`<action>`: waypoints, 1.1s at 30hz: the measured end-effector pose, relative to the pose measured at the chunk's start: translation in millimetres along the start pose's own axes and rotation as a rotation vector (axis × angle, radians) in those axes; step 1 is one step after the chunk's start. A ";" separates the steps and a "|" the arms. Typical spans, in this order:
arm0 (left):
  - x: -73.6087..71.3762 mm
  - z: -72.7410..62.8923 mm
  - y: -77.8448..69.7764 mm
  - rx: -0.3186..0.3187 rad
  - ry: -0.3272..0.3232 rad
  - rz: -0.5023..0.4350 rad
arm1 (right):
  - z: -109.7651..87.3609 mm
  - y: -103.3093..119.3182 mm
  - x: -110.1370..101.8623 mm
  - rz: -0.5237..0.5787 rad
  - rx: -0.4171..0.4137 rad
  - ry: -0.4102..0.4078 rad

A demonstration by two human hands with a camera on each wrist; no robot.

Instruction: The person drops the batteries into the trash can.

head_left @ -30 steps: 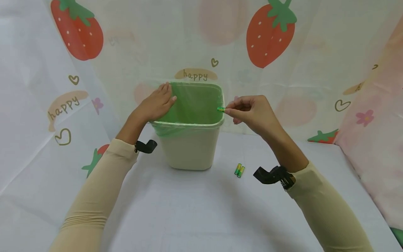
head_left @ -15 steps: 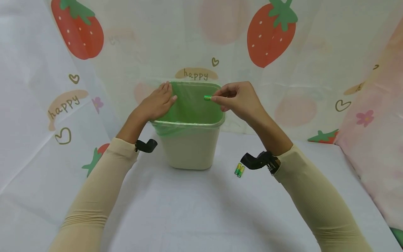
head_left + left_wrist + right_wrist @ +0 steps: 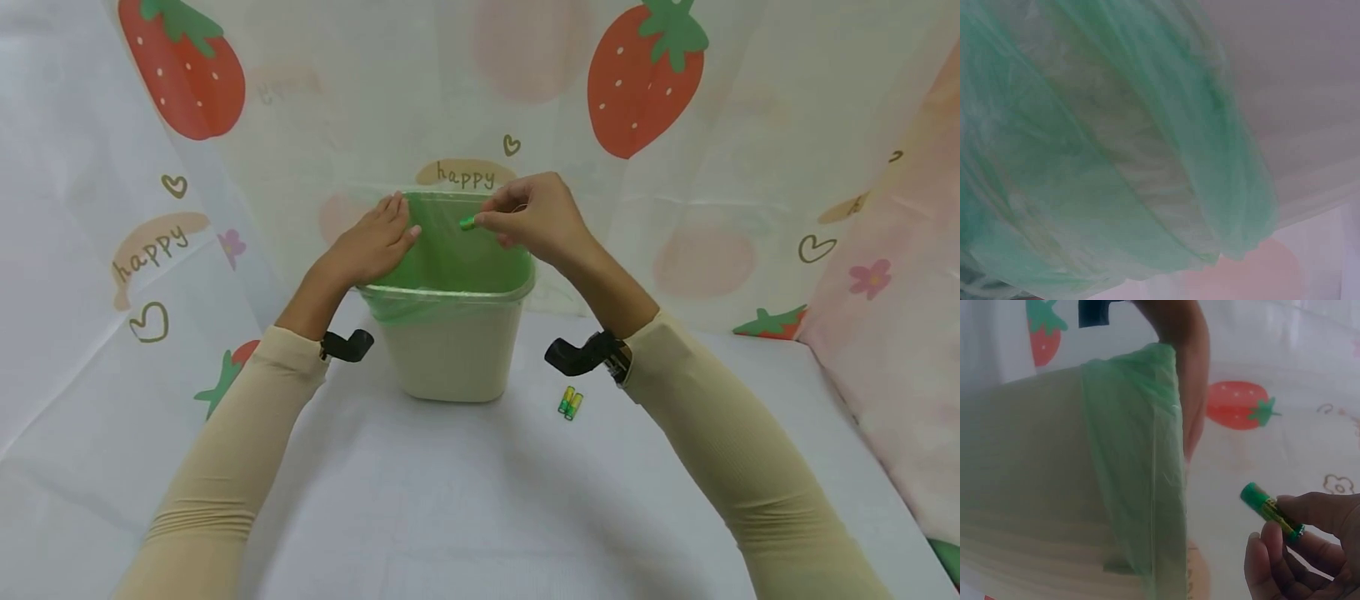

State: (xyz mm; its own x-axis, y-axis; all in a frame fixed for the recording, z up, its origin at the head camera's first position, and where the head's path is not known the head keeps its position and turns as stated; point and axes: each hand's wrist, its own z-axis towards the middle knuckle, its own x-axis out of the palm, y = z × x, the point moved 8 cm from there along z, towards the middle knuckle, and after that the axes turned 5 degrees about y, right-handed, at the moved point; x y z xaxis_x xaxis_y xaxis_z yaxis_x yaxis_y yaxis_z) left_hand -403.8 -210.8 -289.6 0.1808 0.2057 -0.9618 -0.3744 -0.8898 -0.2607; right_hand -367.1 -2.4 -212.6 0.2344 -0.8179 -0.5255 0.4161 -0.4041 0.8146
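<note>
A cream waste bin [image 3: 453, 358] lined with a thin green plastic bag [image 3: 405, 309] stands on the white cloth. Flat along the bin's left rim rests my left hand [image 3: 375, 242], its fingers straight. My right hand [image 3: 536, 218] pinches a green and yellow battery [image 3: 467, 223] between thumb and fingers, over the bin's opening. In the right wrist view the battery [image 3: 1271, 511] sticks out past the fingertips [image 3: 1291, 506]. The bag's folds [image 3: 1116, 156] fill most of the left wrist view, which does not show the left fingers.
Two more batteries [image 3: 570, 403] lie side by side on the white cloth [image 3: 450, 492], right of the bin. Behind the bin hangs a curtain [image 3: 555, 100] printed with strawberries. A black camera mount [image 3: 585, 354] sits on the right wrist, another [image 3: 348, 345] on the left.
My right hand has moved left and up with the battery, from the bin's right edge to over its opening. The left hand and the two batteries on the cloth have stayed put.
</note>
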 end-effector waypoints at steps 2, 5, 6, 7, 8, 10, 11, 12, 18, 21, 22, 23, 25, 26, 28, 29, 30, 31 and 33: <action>0.0 0.1 0.3 -0.003 0.004 0.000 | 5.6 0.1 2.5 -0.022 0.003 0.002; 0.0 0.0 0.0 -0.011 0.009 -0.002 | 14.2 -1.3 6.9 -0.046 0.009 0.011; 0.2 -0.4 -0.5 -0.012 0.012 -0.005 | 16.9 -2.3 8.4 -0.052 0.012 0.014; 0.3 -0.4 -0.4 -0.015 0.013 -0.008 | 19.6 -3.5 10.2 -0.054 0.015 0.020; 0.3 -0.3 -0.5 -0.016 0.014 -0.010 | 22.0 -4.6 11.8 -0.059 0.019 0.025; 0.5 -0.5 -0.5 -0.018 0.015 -0.014 | 26.9 -6.9 15.5 -0.083 0.029 0.038; 0.5 -0.8 -0.4 -0.018 0.016 -0.015 | 29.1 -8.0 17.3 -0.091 0.036 0.045; 0.3 -1.1 -0.7 -0.015 0.015 -0.017 | 31.2 -9.1 19.2 -0.098 0.045 0.052; -0.2 0.6 -0.4 -0.011 0.008 -0.011 | 39.6 -15.6 28.0 -0.103 0.089 0.073; 0.0 1.3 -0.8 -0.011 0.006 -0.011 | 40.5 -17.7 30.0 -0.098 0.099 0.067; 0.1 1.4 -0.9 -0.011 0.007 -0.010 | 40.7 -18.2 30.8 -0.101 0.102 0.067; 0.2 1.2 -1.1 -0.010 0.007 -0.008 | 40.8 -18.5 31.5 -0.107 0.104 0.069; 0.2 0.8 -1.6 -0.010 0.009 -0.003 | 40.4 -18.6 33.0 -0.118 0.108 0.073; 0.2 0.6 -1.7 -0.009 0.009 -0.001 | 40.4 -18.9 33.6 -0.120 0.110 0.075; 0.1 0.5 -1.8 -0.008 0.009 0.001 | 40.1 -19.0 34.7 -0.125 0.106 0.079; -0.2 0.1 -2.4 -0.008 0.007 0.002 | 39.6 -19.1 35.0 -0.125 0.103 0.081; -0.5 -0.2 -2.8 -0.008 0.006 0.000 | 39.3 -19.7 35.3 -0.127 0.100 0.082; -0.7 -0.5 -3.2 -0.008 0.005 -0.002 | 38.7 -19.9 35.6 -0.127 0.096 0.084; -0.9 -1.1 -4.2 -0.009 0.005 -0.005 | 36.7 -20.0 35.8 -0.129 0.086 0.084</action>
State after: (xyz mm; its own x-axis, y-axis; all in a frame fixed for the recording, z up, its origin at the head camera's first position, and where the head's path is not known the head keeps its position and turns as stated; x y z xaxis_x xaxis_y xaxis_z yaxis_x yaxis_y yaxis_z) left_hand -401.4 -207.7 -287.6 0.1876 0.2083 -0.9599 -0.3652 -0.8924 -0.2650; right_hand -399.3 -38.7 -238.6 0.2579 -0.7216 -0.6425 0.3715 -0.5398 0.7554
